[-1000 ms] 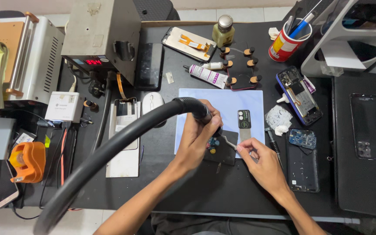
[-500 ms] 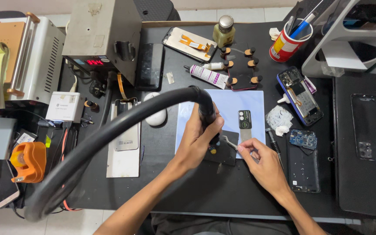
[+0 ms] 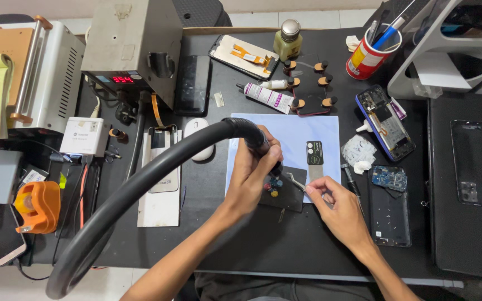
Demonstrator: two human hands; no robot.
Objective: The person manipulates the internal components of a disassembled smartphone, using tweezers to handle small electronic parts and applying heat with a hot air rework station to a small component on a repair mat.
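My left hand (image 3: 252,175) grips the nozzle end of a thick black hose (image 3: 140,192), pointed down at a small dark board (image 3: 281,192) with coloured dots. That board lies on a pale blue mat (image 3: 302,134). My right hand (image 3: 333,203) pinches thin metal tweezers (image 3: 297,183) whose tips reach the board's right edge. A small black strip-shaped part (image 3: 314,153) lies on the mat just above my right hand.
A grey hot-air station (image 3: 132,47) with a red display stands at the back left. An opened phone (image 3: 385,122), a blue circuit board (image 3: 388,178) and a phone frame (image 3: 389,217) lie to the right. A red cup of pens (image 3: 368,56), a glue tube (image 3: 266,96) and a bottle (image 3: 287,39) stand behind the mat.
The hose has swung lower and further left across the desk. My left hand with the nozzle stays over the small board, and my right hand has barely moved.
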